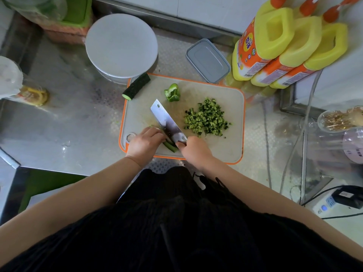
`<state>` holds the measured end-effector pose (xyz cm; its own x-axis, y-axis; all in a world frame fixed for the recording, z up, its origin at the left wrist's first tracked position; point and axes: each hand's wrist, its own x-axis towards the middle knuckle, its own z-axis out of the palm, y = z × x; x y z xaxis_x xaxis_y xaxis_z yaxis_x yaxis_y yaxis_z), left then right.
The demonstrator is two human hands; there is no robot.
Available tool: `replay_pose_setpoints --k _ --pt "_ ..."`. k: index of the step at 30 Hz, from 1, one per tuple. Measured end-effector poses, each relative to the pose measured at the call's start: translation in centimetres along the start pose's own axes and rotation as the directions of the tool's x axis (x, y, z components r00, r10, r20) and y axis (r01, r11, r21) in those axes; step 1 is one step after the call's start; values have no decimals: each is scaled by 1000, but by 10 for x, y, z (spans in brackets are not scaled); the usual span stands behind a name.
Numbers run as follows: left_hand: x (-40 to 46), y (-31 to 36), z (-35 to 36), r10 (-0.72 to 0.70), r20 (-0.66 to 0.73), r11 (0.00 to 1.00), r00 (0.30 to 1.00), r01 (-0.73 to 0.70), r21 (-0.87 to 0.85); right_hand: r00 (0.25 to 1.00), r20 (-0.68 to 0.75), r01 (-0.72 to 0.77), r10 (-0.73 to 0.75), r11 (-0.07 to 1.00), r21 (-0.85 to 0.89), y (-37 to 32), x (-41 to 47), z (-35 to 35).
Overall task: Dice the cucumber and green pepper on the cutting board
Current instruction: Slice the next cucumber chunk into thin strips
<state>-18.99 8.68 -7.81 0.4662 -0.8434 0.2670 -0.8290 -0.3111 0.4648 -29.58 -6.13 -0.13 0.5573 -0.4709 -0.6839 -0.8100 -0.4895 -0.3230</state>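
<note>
Landmark = cutting board (pixel 225 152), orange-rimmed, on the steel counter (pixel 78 118).

My right hand (pixel 193 151) at the board's near edge, fingers wrapped round the cleaver (pixel 167 120) handle. Blade runs diagonally toward the board's far-left area, edge down on the green strips (pixel 170 146).

My left hand (pixel 145 143) at the board's near-left corner, fingers curled, pressing down on those strips, knuckles right against the blade's flat. Strips stick out between the two hands; pepper or cucumber, can't tell.

Diced cucumber pile (pixel 207 117) on the board's right half, well clear of the blade.

Green pepper piece (pixel 172 92) near the board's far edge, left of centre, uncut.

Cucumber stub (pixel 136 86) lies across the board's far-left corner, cut end hanging off over the counter.

Off the board: white round lid (pixel 121 45) beyond the far-left corner, grey lidded box (pixel 208 60) touching the far edge on the right, three yellow jugs (pixel 275 46) past the far-right corner.
</note>
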Motion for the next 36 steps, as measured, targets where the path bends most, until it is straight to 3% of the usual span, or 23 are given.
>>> replay_pose_setpoints --k 9,23,30,36 --pt "-12 -5 5 9 73 1000 997 -7 -16 990 -44 124 -135 973 -193 0 -23 0" --pt "-4 0 3 -38 29 998 999 39 -55 997 4 81 -83 968 -239 -3 -16 13" --pt "-5 1 2 -29 50 999 998 30 -33 997 3 76 -77 982 -173 -1 -14 11" --pt "-10 0 1 -11 62 1000 998 12 -17 1000 -20 25 -25 1000 -10 7 -10 6"
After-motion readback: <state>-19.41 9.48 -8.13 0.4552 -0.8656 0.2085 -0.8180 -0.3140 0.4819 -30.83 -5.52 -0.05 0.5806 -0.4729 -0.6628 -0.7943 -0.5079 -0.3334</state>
